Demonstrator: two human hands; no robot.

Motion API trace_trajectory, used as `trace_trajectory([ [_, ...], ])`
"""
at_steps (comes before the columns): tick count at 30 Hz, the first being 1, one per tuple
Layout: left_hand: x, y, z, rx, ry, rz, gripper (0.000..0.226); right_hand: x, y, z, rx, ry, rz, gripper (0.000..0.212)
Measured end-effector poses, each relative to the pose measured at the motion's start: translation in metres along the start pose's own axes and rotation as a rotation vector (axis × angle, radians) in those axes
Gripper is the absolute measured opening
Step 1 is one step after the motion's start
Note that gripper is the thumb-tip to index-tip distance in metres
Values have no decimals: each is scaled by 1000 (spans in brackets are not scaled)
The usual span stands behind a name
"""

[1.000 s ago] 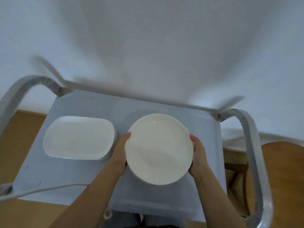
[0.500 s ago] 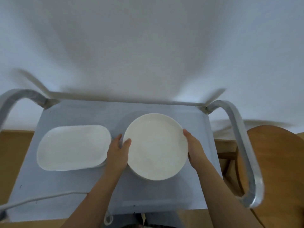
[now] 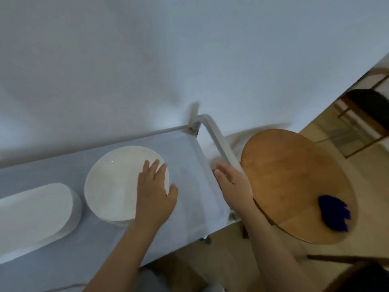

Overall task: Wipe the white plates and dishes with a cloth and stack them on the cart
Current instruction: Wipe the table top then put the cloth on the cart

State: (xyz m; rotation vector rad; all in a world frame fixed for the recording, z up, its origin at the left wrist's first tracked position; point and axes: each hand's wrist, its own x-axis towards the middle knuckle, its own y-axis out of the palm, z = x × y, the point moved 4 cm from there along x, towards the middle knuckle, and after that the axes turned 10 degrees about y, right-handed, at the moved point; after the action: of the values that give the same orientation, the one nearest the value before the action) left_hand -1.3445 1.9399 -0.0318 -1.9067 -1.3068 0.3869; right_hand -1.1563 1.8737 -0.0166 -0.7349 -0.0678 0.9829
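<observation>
A stack of round white plates (image 3: 114, 184) rests on the pale blue top of the cart (image 3: 189, 165). To its left lies a stack of oblong white dishes (image 3: 35, 213), cut off by the frame edge. My left hand (image 3: 154, 192) hovers open over the right rim of the round plates, fingers spread, holding nothing. My right hand (image 3: 232, 182) is open above the cart's right edge, beside the handle bar (image 3: 216, 138). A dark blue cloth (image 3: 334, 211) lies on the round wooden table (image 3: 294, 175) to the right.
A white wall stands right behind the cart. The wooden table sits close against the cart's right handle. A dark-seated chair (image 3: 368, 110) is at the far right, and another dark chair back (image 3: 362, 277) fills the bottom right corner.
Both hands have let go of the round plate, which now lies on the stack. The view has swung right, and my right hand has moved off the plate toward the wooden table.
</observation>
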Motion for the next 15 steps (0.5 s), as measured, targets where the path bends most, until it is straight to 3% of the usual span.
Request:
trace_trajectory([
  [5, -13, 64, -107, -66, 283, 106, 48, -21, -82, -62, -116, -23, -63, 36],
  [11, -38, 154, -212, -23, 457, 257, 51, -39, -180, -158, -473, 96, -148, 50],
  [15, -52, 207, -264, 51, 550, 371, 54, -57, -233, -210, -540, 187, -181, 44],
])
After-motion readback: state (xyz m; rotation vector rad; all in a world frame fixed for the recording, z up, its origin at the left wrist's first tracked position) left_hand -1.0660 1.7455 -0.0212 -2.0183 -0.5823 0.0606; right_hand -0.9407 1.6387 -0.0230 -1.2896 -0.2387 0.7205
